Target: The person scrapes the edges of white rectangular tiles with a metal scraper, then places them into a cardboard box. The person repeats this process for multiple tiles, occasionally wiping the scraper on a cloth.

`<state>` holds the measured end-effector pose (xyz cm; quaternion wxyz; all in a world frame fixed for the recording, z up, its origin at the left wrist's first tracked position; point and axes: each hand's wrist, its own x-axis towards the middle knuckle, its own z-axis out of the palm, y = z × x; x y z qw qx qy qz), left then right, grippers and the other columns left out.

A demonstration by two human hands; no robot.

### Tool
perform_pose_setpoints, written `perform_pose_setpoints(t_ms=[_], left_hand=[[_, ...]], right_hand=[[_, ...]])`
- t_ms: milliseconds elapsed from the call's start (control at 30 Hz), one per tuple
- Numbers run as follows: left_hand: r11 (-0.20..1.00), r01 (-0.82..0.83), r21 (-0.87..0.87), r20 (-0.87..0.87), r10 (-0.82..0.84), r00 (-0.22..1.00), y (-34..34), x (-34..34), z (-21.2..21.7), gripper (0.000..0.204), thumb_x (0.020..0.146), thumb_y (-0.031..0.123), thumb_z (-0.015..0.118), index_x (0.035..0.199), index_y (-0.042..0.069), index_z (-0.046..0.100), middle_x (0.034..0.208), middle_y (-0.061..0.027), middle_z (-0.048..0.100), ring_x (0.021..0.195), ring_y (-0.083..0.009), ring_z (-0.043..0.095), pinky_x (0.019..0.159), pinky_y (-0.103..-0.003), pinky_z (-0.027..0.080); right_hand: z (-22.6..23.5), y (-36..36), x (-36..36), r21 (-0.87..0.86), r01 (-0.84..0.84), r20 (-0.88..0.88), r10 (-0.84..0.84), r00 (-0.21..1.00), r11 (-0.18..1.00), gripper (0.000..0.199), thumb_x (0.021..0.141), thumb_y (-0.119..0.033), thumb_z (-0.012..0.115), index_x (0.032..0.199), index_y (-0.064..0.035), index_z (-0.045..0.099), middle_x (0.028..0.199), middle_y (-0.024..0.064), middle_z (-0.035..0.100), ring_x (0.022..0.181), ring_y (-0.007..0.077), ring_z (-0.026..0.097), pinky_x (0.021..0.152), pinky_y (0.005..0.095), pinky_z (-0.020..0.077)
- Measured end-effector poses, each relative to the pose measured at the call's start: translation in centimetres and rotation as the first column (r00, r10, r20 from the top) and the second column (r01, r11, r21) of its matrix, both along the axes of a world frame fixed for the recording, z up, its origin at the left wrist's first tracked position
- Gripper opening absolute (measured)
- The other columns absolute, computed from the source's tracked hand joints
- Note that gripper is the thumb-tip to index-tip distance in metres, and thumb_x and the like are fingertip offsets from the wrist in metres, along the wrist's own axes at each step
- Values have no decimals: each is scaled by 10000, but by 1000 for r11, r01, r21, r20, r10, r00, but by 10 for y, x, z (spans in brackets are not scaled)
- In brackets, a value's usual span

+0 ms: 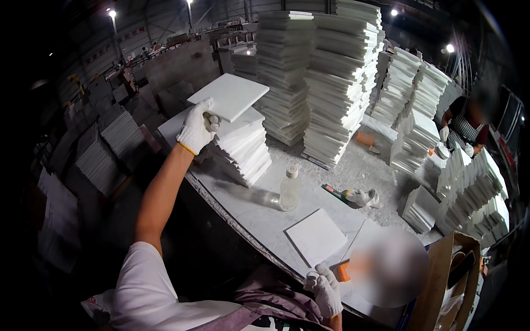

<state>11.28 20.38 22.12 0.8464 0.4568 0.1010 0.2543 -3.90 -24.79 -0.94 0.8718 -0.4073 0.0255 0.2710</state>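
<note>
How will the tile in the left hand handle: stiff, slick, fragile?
Probably stiff: the white tile shows no sag with the left hand gripping one edge. Perhaps slick: its upper face looks smooth. Likely prone to chipping, given its thin edges and sharp corners.

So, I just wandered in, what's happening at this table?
A person in white gloves has a flat white tile in the left hand, at a short stack of similar pieces; whether it touches the stack is unclear. The right hand is by the table's near edge, close to an orange object. Another tile lies flat nearby, with a clear bottle beyond it. Taller stacks stand behind, and a co-worker is at the far right.
</note>
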Motion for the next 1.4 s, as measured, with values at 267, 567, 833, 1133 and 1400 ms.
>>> perform_pose_setpoints(t_ms=[267, 567, 833, 1133, 1400], left_hand=[[1000, -19, 0, -271, 18, 963, 36, 16, -14, 167, 863, 230, 643, 883, 100, 541, 716, 0, 493, 513, -81, 452, 396, -206, 345], [999, 16, 42, -392, 1, 920, 72, 28, -22, 167, 844, 217, 656, 815, 112, 529, 665, -14, 493, 477, -107, 462, 363, -222, 337], [978, 120, 172, -497, -19, 868, 71, 22, -19, 235, 874, 283, 609, 783, 79, 537, 608, -27, 496, 447, -98, 405, 345, -222, 294], [629, 404, 664, -713, 371, 594, 59, 6, 4, 542, 857, 559, 557, 717, 35, 547, 531, -28, 432, 369, -109, 359, 330, -245, 230], [506, -174, 845, -19, 353, 936, -29, -45, 34, 268, 959, 248, 486, 872, 10, 574, 618, 41, 438, 487, -29, 365, 434, -194, 270]], right_hand=[[-8, 0, 1, -44, 34, -29, -35, 999, 998, 422, 872, -255, 658, 1202, -58, 485, 907, 60, 586, 788, 186, 587, 714, 335, 514], [-17, 0, 7, -53, 75, -74, -79, 994, 996, 381, 901, -187, 606, 1224, -22, 485, 974, 97, 647, 823, 215, 634, 735, 341, 534], [-7, 7, 12, -97, 70, -107, -80, 991, 993, 347, 914, -183, 588, 1206, -25, 488, 965, 91, 625, 822, 207, 623, 733, 336, 524], [-11, 8, 10, -140, 45, -62, -54, 997, 989, 338, 920, -200, 590, 1191, -14, 515, 959, 81, 629, 816, 173, 611, 720, 304, 509], [-18, -5, -7, -417, 215, 177, -153, 972, 883, 213, 916, -210, 591, 996, -13, 595, 721, 49, 613, 582, 123, 558, 541, 253, 463]])
